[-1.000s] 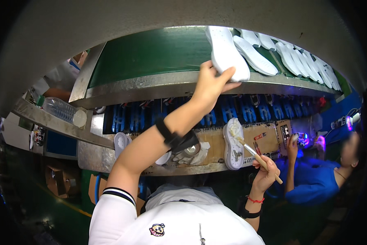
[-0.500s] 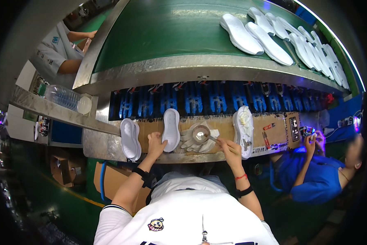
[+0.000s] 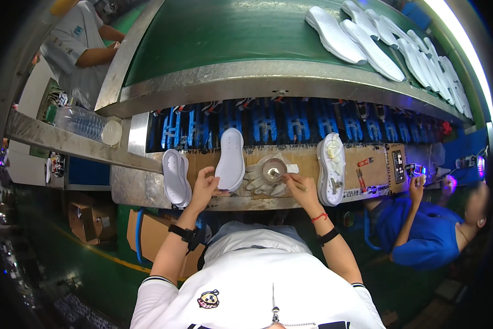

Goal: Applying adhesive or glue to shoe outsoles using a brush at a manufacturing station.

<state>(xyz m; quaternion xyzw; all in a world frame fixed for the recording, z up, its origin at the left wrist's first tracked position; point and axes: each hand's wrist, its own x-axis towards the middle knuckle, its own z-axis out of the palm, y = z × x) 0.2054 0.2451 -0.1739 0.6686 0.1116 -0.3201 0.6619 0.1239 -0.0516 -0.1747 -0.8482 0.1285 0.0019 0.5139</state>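
Note:
My left hand (image 3: 204, 186) grips the near end of a white shoe sole (image 3: 230, 158) that lies on the cardboard-covered bench (image 3: 301, 159). My right hand (image 3: 301, 187) holds a small brush (image 3: 282, 175) with its tip in a round glue pot (image 3: 273, 169). The pot sits on a pair of white gloves (image 3: 261, 183). A second white sole (image 3: 175, 176) lies to the left of my left hand. Right of the pot, another sole (image 3: 332, 168) lies with small items on it.
A green conveyor belt (image 3: 213, 33) runs behind the bench with several white soles (image 3: 367, 38) at its far right. Blue racks (image 3: 268, 122) line the gap below it. One person in blue (image 3: 422, 230) works at the right, another (image 3: 79, 44) stands far left. Plastic bottles (image 3: 82, 122) lie at left.
My left hand came down from the conveyor with a white sole and set it on the bench. My right hand moved from the right sole to the glue pot.

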